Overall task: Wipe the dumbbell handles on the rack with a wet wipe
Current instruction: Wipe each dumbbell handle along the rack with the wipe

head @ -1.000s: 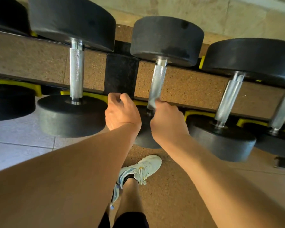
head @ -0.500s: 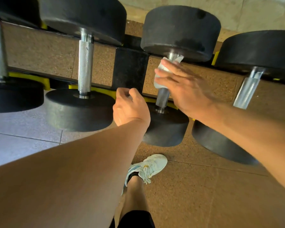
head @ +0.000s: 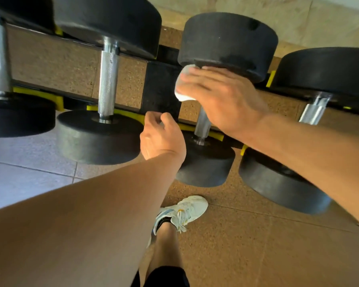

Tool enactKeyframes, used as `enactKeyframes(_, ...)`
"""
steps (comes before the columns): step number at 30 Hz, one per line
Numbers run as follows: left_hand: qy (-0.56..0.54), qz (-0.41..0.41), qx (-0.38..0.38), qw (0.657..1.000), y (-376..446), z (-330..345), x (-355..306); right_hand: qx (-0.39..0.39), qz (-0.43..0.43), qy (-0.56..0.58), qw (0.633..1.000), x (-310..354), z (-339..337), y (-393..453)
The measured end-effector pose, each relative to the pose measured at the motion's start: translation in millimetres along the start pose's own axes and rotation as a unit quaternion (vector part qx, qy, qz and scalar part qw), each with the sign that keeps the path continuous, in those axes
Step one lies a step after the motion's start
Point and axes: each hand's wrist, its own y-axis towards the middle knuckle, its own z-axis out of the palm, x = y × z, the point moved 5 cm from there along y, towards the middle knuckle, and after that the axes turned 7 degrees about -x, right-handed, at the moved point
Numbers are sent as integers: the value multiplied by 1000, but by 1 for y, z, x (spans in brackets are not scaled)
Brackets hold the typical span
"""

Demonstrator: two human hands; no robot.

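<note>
White wet wipe (head: 181, 91), gripped by right hand (head: 220, 96), wraps the steel handle's (head: 202, 125) far end; its axis runs toward the body; left hand (head: 162, 137), loosely curled, idles nearer.

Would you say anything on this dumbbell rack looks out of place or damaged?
Nothing stands out. The dumbbells sit in their yellow cradles, and the right hand wraps the white wipe round the top of one handle.

Bare forearms without sleeves, black shorts (head: 164, 276), black ankle sock (head: 164, 221), white laced sneaker (head: 184, 210) with blue accents
</note>
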Motion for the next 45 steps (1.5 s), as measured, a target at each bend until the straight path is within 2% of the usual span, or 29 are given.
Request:
enactKeyframes(2,1,-1,0,1000,0,1,0,130,17,-86,988,-9,24,2)
enactKeyframes(3,3,-2,0,1000,1,1,1,156,28,-105,982,-10,31,-2)
enactKeyframes(6,11,-2,2,1000,1,0,0,149,36,-85,984,6,40,-20)
enactKeyframes(9,19,1,2,1000,0,-1,-2,177,112,94,973,23,42,-40)
enactKeyframes(12,13,7,-3,1000,1,-1,-1,192,248,305,899,26,24,-66)
enactKeyframes(13,10,8,-3,1000,1,0,0,163,294,361,870,22,15,-77)
enactKeyframes(14,10,9,-3,1000,1,0,1,102,360,387,843,13,6,-89)
enactKeyframes(15,10,11,-5,1000,1,0,1,18,445,381,810,-3,-1,-100)
enactKeyframes(17,9,14,-7,1000,0,0,0,-129,593,342,717,-32,-12,-110)
enactKeyframes(18,9,12,-7,1000,0,0,-1,-167,635,327,679,-42,-13,-104)
enactKeyframes(19,9,10,-8,1000,0,1,-1,-177,659,317,659,-47,-10,-94)
enactKeyframes(21,8,12,-10,1000,1,1,-1,-131,678,309,655,-45,6,-66)
enactKeyframes(22,9,14,-11,1000,1,1,-1,-92,671,305,670,-38,15,-54)
enactKeyframes(25,11,15,-9,1000,1,2,0,35,558,183,808,0,25,-42)
enactKeyframes(27,18,11,-10,1000,2,2,1,120,493,122,853,20,26,-55)
enactKeyframes(30,24,14,-9,1000,4,2,0,218,442,83,866,32,23,-75)
enactKeyframes(34,25,13,11,1000,3,1,0,215,398,163,877,43,0,-62)
enactKeyframes(36,33,1,36,999,4,1,-1,191,408,204,869,56,-10,-53)
enactKeyframes(39,21,-31,121,992,7,-6,0,122,478,222,841,75,-18,-50)
enactKeyframes(40,-13,-43,158,986,9,-14,-1,87,514,246,817,81,-20,-48)
enactKeyframes(42,-62,-47,226,971,15,-49,-5,7,570,356,741,102,-21,-33)
enactKeyframes(44,-64,-4,272,960,27,-97,-9,-51,594,462,656,129,-14,-8)
enactKeyframes(45,-78,9,288,954,36,-121,-10,-65,600,483,634,143,-10,6)
